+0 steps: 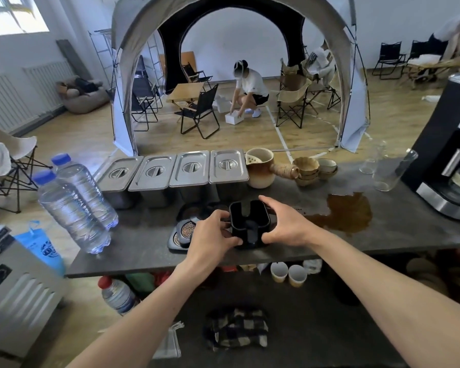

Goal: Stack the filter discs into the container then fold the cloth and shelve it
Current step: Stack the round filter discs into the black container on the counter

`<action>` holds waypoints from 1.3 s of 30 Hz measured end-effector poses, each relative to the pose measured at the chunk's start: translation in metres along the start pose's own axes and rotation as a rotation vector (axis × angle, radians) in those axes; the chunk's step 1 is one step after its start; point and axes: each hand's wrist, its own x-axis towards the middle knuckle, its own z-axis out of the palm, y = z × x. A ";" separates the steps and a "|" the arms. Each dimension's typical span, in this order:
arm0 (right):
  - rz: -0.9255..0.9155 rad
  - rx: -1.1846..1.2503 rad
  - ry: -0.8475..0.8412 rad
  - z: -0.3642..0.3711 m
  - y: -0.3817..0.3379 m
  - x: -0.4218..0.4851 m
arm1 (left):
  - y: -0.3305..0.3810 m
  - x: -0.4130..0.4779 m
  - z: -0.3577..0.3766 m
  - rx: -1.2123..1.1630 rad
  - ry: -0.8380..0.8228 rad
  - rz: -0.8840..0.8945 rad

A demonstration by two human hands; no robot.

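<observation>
**Filter discs wait beside the container as both hands close on it**

Cloth (pixel 235 331) first, nearest the camera: a checked bundle, crumpled, lying on the lower shelf (pixel 303 322) at 6 o'clock, between the two forearms. Up on the dark table (pixel 144 243), the black container (pixel 249 224) sits at centre, slotted walls upright, and both hands are on it. Left hand (pixel 210 237) presses in from 9 o'clock, fingers (pixel 223 217) curled narrow against the container's wall. Right hand (pixel 284 224) comes from 3 o'clock, fingers spread wider, thumb low on the front corner, fingertips over the far rim. Something dark and round sits inside the container; what it is, hard to tell.

Just at 9 o'clock of the container, touching the left hand's edge, are the filter discs (pixel 187 229), dark rounds with a patterned gold centre, resting on a small tray (pixel 171 244). More dark rounds lie behind them.

At 3 o'clock, a brown spill (pixel 348 212) spreads on the table. Two water bottles (pixel 75 197) stand at 9 o'clock. Further back, four lidded steel pans (pixel 189 168) in a row, then a ceramic pot (pixel 260 168) and stacked bowls (pixel 307 168) at 1 o'clock. Coffee machine (pixel 446 160) at the far right.
</observation>
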 end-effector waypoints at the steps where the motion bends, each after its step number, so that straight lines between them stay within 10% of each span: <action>1: -0.003 -0.002 -0.003 0.000 0.000 0.000 | 0.000 0.000 -0.001 -0.001 -0.006 0.003; 5: -0.022 -0.011 -0.049 -0.007 -0.006 -0.008 | 0.001 -0.001 -0.008 -0.011 -0.035 0.006; 11: -0.352 -0.094 0.310 0.007 -0.075 -0.016 | -0.035 0.011 -0.076 0.102 0.206 -0.093; 23: 0.001 -0.586 0.205 0.127 -0.113 0.009 | -0.075 -0.015 -0.078 0.288 0.081 -0.051; 34: -0.017 -0.482 0.361 0.089 -0.125 0.009 | -0.067 -0.004 -0.072 0.109 0.112 -0.049; 39: 0.026 0.156 0.298 0.044 -0.114 0.012 | -0.043 0.014 -0.067 -0.380 0.056 -0.234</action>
